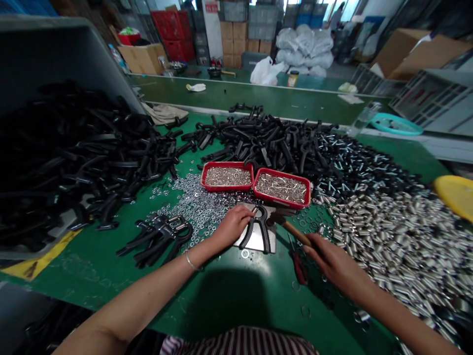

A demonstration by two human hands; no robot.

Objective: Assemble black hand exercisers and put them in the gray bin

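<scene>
A black two-legged part (260, 231) lies on a metal plate (254, 242) in front of me. At the top of this part, my left hand (233, 224) has its fingers pinched on something small and shiny near the ring end. My right hand (325, 254) is closed around the wooden handle of a hammer (295, 232), whose dark head is just right of the black part. A red-handled screwdriver (300, 268) lies below the hammer. Two red trays (227, 188) of small metal pins stand behind the plate.
Assembled black grips (157, 239) lie at the left, beside scattered washers (199, 209). A grey bin (70, 29) spills black handles. More black parts (266, 138) lie behind the trays, with metal cylinders (391, 236) and a yellow lid (456, 195) at the right.
</scene>
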